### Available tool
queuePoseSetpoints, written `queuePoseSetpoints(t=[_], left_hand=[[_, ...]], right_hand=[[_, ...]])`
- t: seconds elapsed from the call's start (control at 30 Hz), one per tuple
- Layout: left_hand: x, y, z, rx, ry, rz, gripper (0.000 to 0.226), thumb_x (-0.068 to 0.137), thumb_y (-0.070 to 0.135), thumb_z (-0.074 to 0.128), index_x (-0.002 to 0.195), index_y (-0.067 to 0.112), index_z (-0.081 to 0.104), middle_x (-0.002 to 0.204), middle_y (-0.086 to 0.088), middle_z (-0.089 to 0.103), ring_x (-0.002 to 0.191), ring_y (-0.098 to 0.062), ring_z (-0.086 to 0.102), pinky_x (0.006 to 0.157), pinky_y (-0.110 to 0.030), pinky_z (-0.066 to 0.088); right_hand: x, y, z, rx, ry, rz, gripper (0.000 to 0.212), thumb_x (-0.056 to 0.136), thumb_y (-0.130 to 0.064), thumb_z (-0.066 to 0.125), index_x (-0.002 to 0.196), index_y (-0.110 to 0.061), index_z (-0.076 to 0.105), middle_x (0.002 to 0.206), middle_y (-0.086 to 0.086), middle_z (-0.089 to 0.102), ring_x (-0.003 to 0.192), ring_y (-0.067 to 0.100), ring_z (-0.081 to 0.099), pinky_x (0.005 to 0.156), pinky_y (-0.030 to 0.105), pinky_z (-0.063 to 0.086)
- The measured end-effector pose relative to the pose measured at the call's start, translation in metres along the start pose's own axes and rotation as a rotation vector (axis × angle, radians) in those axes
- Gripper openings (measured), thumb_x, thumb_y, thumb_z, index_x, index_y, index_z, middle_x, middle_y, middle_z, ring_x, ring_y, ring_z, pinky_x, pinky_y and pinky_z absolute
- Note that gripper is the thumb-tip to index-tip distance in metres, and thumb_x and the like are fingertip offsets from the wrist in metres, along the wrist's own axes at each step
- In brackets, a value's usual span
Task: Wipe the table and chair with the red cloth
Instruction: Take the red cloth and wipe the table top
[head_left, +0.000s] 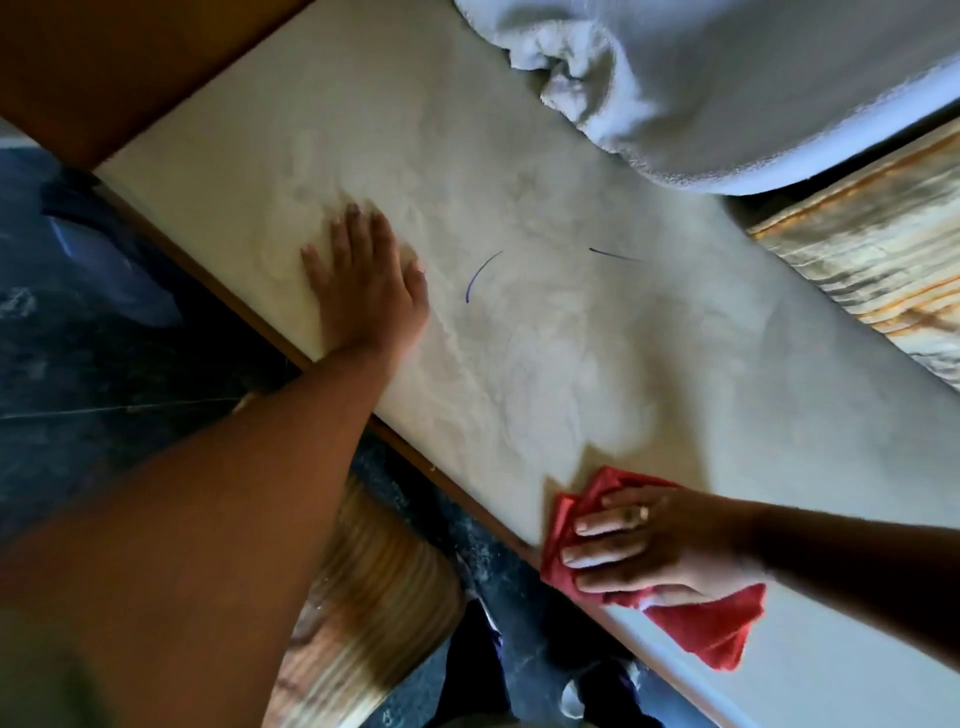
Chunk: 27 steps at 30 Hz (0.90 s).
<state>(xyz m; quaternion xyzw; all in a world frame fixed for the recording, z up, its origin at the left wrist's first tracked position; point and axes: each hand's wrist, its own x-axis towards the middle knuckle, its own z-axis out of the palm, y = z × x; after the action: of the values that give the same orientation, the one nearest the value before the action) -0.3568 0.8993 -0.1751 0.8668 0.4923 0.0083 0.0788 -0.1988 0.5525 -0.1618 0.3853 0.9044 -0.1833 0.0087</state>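
Note:
A pale, smudged table top (519, 171) runs diagonally across the head view, with two dark pen marks near its middle. My left hand (363, 280) lies flat on it near the left edge, fingers spread, holding nothing. My right hand (654, 545) presses flat on the red cloth (711, 629) at the table's near edge, lower right. The cloth is crumpled and sticks out on both sides of the hand. No chair can be clearly told apart here.
A bunched white fabric (727, 88) lies on the table's far right end. A striped woven surface (872, 260) sits beyond the table at right, and a similar one (363, 597) below its near edge. Dark floor (104, 364) shows at left.

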Motion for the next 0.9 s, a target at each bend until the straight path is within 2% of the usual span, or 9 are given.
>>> queuePoseSetpoints(t=[0.07,0.17,0.3,0.37,0.53,0.63,0.7,0.8,0.9], left_hand=[[-0.001,-0.001,0.000,-0.009,0.006,-0.002,0.067,0.100,0.040,0.034,0.157,0.009,0.017,0.165,-0.017,0.015,0.152,-0.033,0.013,0.119,-0.061,0.006],[-0.002,-0.002,-0.001,-0.034,0.018,-0.006,0.066,0.100,0.039,0.036,0.157,0.011,0.020,0.165,-0.016,0.016,0.153,-0.031,0.013,0.120,-0.058,0.006],[-0.005,-0.002,-0.002,-0.049,0.032,-0.009,0.064,0.100,0.037,0.037,0.157,0.012,0.021,0.165,-0.014,0.015,0.153,-0.030,0.012,0.121,-0.055,0.004],[-0.003,-0.001,-0.002,-0.027,0.031,-0.010,0.065,0.100,0.037,0.037,0.158,0.013,0.020,0.166,-0.014,0.015,0.153,-0.029,0.012,0.120,-0.055,0.004],[-0.003,-0.001,-0.003,-0.018,0.026,-0.005,0.066,0.099,0.036,0.036,0.158,0.012,0.020,0.165,-0.014,0.015,0.153,-0.029,0.012,0.120,-0.056,0.006],[-0.003,-0.001,-0.004,-0.022,0.032,-0.007,0.065,0.099,0.036,0.036,0.157,0.011,0.022,0.165,-0.016,0.017,0.153,-0.031,0.014,0.120,-0.057,0.006],[-0.002,-0.001,-0.003,-0.017,0.030,-0.006,0.065,0.099,0.036,0.037,0.157,0.011,0.022,0.164,-0.016,0.018,0.152,-0.031,0.014,0.120,-0.057,0.006],[-0.003,-0.001,-0.004,-0.020,0.021,-0.014,0.065,0.099,0.036,0.037,0.157,0.011,0.023,0.164,-0.016,0.019,0.152,-0.031,0.014,0.120,-0.058,0.007],[-0.003,-0.001,-0.004,-0.035,0.030,-0.008,0.065,0.098,0.035,0.040,0.156,0.010,0.025,0.163,-0.017,0.022,0.152,-0.031,0.016,0.119,-0.058,0.007]], right_hand=[[0.043,0.039,-0.024,0.055,0.081,0.016,0.046,0.100,-0.041,0.052,0.144,-0.026,0.050,0.156,-0.005,0.042,0.149,0.019,0.025,0.123,0.037,0.013],[0.101,0.113,-0.064,0.065,0.268,0.302,0.044,0.096,-0.028,0.062,0.137,-0.012,0.058,0.147,0.010,0.052,0.143,0.029,0.039,0.120,0.042,0.026],[0.135,0.197,-0.112,0.090,0.470,0.775,0.046,0.098,-0.025,0.059,0.141,-0.008,0.053,0.151,0.013,0.046,0.143,0.039,0.035,0.119,0.045,0.026],[0.146,0.200,-0.110,0.096,0.503,0.881,0.047,0.097,-0.026,0.059,0.142,-0.011,0.053,0.152,0.011,0.045,0.144,0.038,0.034,0.118,0.048,0.027],[0.123,0.103,-0.064,0.205,0.390,0.418,0.041,0.091,-0.025,0.066,0.131,-0.018,0.064,0.145,0.002,0.055,0.143,0.031,0.039,0.114,0.049,0.034],[0.107,0.108,-0.067,0.210,0.317,0.257,0.037,0.094,-0.028,0.064,0.130,-0.017,0.066,0.143,0.001,0.057,0.142,0.026,0.042,0.115,0.043,0.034],[0.119,0.141,-0.081,0.153,0.365,0.336,0.034,0.091,-0.020,0.069,0.124,-0.010,0.069,0.137,0.008,0.062,0.135,0.033,0.050,0.112,0.045,0.039],[0.145,0.191,-0.115,0.113,0.489,0.688,0.038,0.093,-0.019,0.065,0.130,-0.012,0.065,0.143,0.009,0.056,0.137,0.037,0.046,0.114,0.046,0.034],[0.166,0.170,-0.108,0.115,0.496,0.830,0.044,0.095,-0.030,0.058,0.139,-0.021,0.057,0.151,0.006,0.048,0.142,0.035,0.037,0.117,0.046,0.027]])
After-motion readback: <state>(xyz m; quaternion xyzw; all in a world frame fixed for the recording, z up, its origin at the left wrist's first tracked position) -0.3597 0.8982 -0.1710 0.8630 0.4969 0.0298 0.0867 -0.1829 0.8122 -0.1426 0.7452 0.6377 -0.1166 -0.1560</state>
